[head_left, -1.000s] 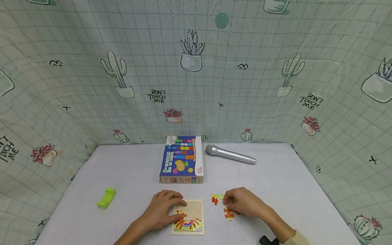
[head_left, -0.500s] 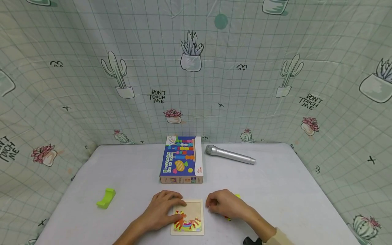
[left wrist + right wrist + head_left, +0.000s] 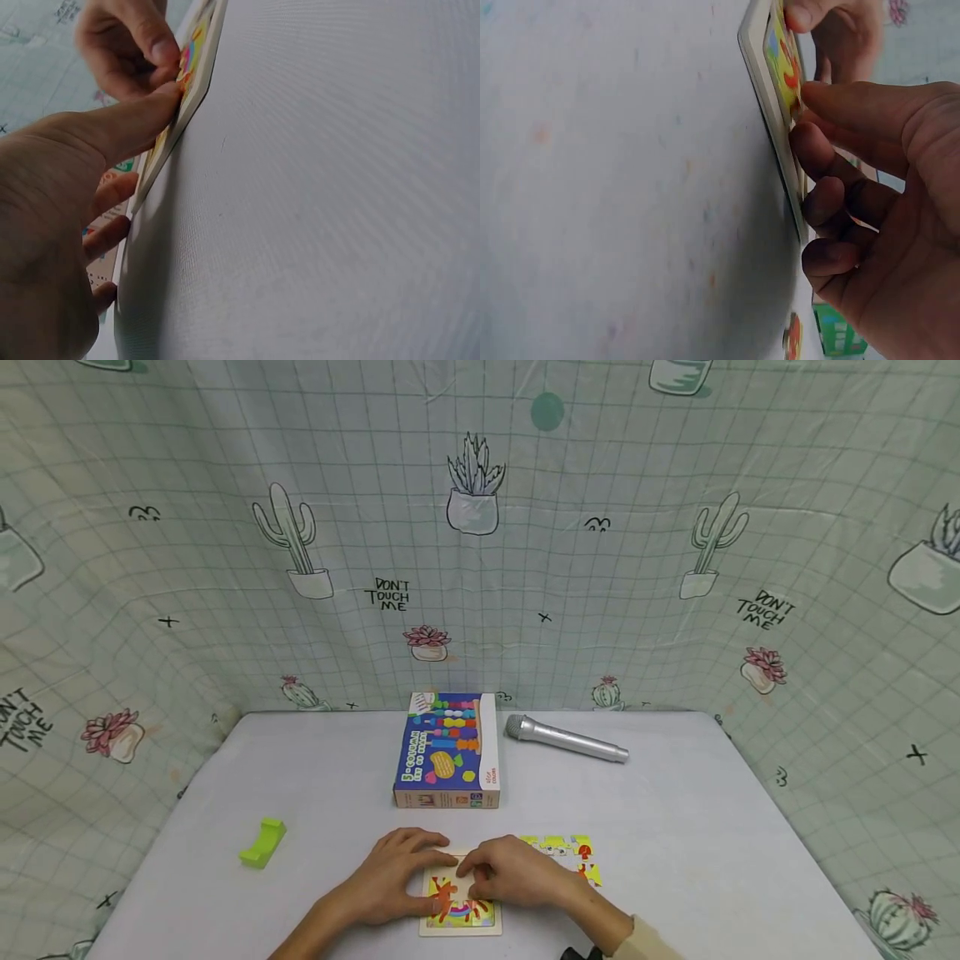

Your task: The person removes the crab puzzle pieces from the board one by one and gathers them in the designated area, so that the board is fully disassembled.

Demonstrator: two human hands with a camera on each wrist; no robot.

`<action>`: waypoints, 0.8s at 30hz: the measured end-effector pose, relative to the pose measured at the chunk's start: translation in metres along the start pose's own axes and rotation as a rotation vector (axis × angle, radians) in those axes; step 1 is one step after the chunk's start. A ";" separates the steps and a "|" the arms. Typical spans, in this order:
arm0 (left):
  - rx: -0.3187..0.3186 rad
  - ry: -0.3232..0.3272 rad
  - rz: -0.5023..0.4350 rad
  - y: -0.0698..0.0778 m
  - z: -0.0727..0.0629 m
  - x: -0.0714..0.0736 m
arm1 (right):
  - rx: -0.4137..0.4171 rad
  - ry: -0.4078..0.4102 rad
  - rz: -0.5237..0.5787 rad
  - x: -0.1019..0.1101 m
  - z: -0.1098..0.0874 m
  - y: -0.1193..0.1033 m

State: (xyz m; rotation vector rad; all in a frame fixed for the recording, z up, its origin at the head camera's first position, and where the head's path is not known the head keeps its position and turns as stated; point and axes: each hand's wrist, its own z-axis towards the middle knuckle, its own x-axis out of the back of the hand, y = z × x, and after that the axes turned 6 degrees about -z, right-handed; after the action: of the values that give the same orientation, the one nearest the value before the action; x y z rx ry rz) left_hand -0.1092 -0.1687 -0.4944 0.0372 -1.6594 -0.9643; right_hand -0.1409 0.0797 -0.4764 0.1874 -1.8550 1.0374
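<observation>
A square wooden jigsaw puzzle board (image 3: 459, 932) lies on the table before me, its lower part filled with yellow, orange and rainbow pieces (image 3: 462, 912). My left hand (image 3: 392, 878) rests along its left side, thumb laid over the fitted pieces and the other fingers loosely spread at the upper left edge. Over the upper right of the board is my right hand (image 3: 521, 872), thumb and index finger pinching a puzzle piece that they mostly hide. In the right wrist view, the right thumb tip sits right at the yellow picture (image 3: 785, 71).
Loose puzzle pieces (image 3: 583, 852) lie right of the board, partly behind the right hand. A blue toy box (image 3: 446, 747) stands behind the board, with a silver microphone (image 3: 570, 739) to its right. A green curved block (image 3: 263, 843) lies at left.
My right hand has moved left from the loose pieces to over the board, uncovering more of those pieces. The left hand stays at the board with its thumb slightly lower.
</observation>
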 end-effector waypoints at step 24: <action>0.029 -0.024 -0.009 -0.001 0.000 0.001 | 0.030 -0.017 -0.018 -0.010 0.010 -0.014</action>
State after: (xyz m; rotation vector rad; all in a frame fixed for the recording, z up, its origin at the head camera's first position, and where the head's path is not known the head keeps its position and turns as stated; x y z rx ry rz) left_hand -0.1100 -0.1700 -0.4946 0.0527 -1.6968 -0.9502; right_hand -0.1355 0.0606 -0.4783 0.2309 -1.8506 1.0545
